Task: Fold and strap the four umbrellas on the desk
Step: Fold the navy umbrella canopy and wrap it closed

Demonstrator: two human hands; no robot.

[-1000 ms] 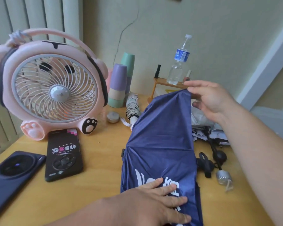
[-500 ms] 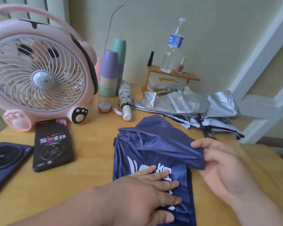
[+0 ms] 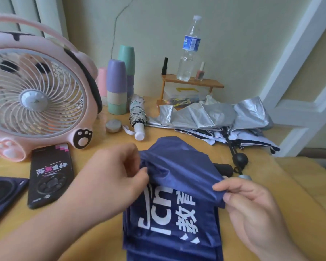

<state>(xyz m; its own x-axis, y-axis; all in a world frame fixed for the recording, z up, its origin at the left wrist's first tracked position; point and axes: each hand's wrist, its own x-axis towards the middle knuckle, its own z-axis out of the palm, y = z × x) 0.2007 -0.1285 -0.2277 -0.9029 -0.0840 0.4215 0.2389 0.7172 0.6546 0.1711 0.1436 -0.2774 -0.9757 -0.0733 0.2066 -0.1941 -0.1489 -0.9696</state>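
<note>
The navy umbrella [image 3: 171, 219] lies flat on the worktop [image 3: 94, 240] between both hands, white lettering up, with its far panel folded back over the print. The left hand [image 3: 109, 178] pinches the fold's left edge, thumb and fingers [image 3: 139, 173] curled onto the cloth. The right hand [image 3: 252, 210] pinches the fold's right corner between thumb and fingers [image 3: 224, 187], holding it a little off the panel beneath. Left of the left fingers lies a black phone [image 3: 49, 176]. Just beyond the right fingers sits a round black handle [image 3: 240, 160]. Farther beyond them a silver umbrella [image 3: 215, 115] sprawls loose and crumpled. Beyond the left fingers a rolled umbrella [image 3: 137, 117] lies tight, white handle toward the hands. A pink fan [image 3: 36, 95] stands far left, and cups [image 3: 117, 85] and a bottle [image 3: 188, 53] stand by the wall.
</note>
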